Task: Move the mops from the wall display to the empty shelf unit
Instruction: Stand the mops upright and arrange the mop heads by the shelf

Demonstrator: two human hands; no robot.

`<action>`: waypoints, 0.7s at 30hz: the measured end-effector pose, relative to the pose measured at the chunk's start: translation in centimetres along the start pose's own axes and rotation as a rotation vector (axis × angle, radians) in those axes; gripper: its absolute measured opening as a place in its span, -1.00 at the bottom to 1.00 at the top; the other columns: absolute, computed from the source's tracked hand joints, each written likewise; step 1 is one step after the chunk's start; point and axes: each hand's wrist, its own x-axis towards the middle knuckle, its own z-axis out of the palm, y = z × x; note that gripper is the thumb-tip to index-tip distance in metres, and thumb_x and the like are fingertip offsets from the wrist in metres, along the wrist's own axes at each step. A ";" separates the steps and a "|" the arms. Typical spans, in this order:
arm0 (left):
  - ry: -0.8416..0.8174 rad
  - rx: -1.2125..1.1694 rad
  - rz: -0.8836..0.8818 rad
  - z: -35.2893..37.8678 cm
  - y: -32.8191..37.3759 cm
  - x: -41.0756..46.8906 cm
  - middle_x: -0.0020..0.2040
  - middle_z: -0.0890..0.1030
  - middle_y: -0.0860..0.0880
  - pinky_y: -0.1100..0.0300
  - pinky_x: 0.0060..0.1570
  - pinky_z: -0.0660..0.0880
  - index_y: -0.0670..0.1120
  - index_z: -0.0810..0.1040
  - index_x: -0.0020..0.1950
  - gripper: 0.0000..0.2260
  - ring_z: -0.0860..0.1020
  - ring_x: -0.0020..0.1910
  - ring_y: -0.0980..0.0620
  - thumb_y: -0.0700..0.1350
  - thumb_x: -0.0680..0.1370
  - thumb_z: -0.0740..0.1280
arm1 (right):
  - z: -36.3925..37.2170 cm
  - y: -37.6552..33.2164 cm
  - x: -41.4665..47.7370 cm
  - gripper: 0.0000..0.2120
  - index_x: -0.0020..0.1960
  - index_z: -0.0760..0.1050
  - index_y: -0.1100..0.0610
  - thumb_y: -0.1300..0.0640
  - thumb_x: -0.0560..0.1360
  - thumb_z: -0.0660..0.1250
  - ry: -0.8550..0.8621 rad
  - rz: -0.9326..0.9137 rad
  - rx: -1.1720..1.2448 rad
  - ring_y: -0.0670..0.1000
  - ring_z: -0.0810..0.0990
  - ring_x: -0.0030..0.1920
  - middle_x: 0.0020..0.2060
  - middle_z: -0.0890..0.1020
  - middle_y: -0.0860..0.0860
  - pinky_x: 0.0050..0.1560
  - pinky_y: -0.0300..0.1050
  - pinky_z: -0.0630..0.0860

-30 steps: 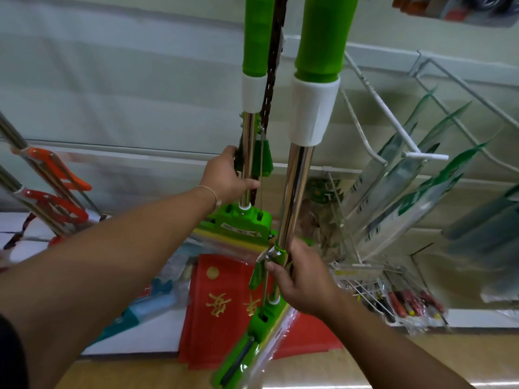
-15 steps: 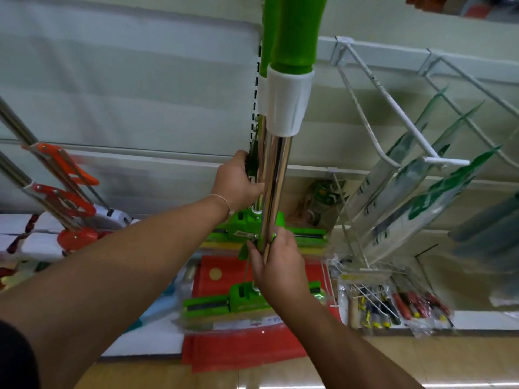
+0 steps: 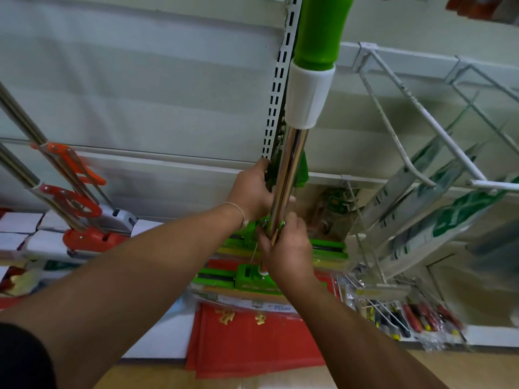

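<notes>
Together, left hand (image 3: 254,192) and right hand (image 3: 286,248) each clasp one of two green mops (image 3: 289,175).

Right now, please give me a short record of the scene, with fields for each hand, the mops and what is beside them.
left hand: closed around the rear mop pole
right hand: closed around the chrome pole in front
front mop grip: green, above a white collar
mop heads: green, below the hands
left side: orange mops
right side: white wire rack
</notes>
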 end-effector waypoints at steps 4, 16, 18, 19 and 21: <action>0.048 -0.054 -0.032 0.1 -0.8 -0.1 -0.16 0.61 0.07 0.01 0.01 0.60 0.00 0.52 0.17 -0.38 0.64 -0.10 -0.03 0.11 0.21 0.64 | -0.1 -0.2 1.1 -0.39 0.47 0.28 0.19 -0.02 0.54 0.41 -0.057 0.023 0.007 0.23 0.55 0.07 0.14 0.47 0.16 -0.01 0.10 0.54; 0.056 -0.002 -0.009 -0.5 -1.5 1.1 0.02 0.63 0.00 0.01 -0.02 0.60 0.06 0.43 0.11 -0.55 0.66 -0.14 -0.06 -0.01 0.36 0.60 | -0.5 -0.9 2.4 -0.51 0.36 0.32 0.15 -0.03 0.56 0.39 -0.114 0.072 -0.002 0.22 0.58 0.07 0.16 0.45 0.12 -0.01 0.08 0.56; 0.055 -0.008 -0.016 -0.4 -1.7 1.3 0.02 0.63 -0.01 -0.01 -0.02 0.61 0.04 0.45 0.14 -0.53 0.66 -0.14 -0.07 -0.01 0.36 0.60 | -0.3 -1.0 2.6 -0.53 0.34 0.33 0.16 -0.03 0.56 0.39 -0.111 0.083 -0.002 0.23 0.58 0.08 0.16 0.45 0.12 -0.01 0.08 0.55; 0.055 -0.014 -0.019 -0.3 -1.7 1.4 0.02 0.63 -0.01 -0.01 -0.02 0.61 0.04 0.46 0.15 -0.53 0.66 -0.14 -0.07 -0.01 0.35 0.60 | -0.2 -1.1 2.7 -0.54 0.32 0.33 0.16 -0.03 0.56 0.39 -0.112 0.090 -0.002 0.23 0.57 0.08 0.16 0.45 0.12 -0.01 0.09 0.55; 0.053 -0.025 -0.026 -0.2 -1.7 1.5 0.01 0.64 -0.01 -0.02 -0.03 0.62 0.06 0.45 0.12 -0.54 0.66 -0.15 -0.07 -0.02 0.34 0.60 | -0.1 -1.1 2.8 -0.56 0.29 0.34 0.16 -0.03 0.56 0.40 -0.110 0.099 -0.001 0.24 0.57 0.09 0.16 0.44 0.13 0.01 0.10 0.56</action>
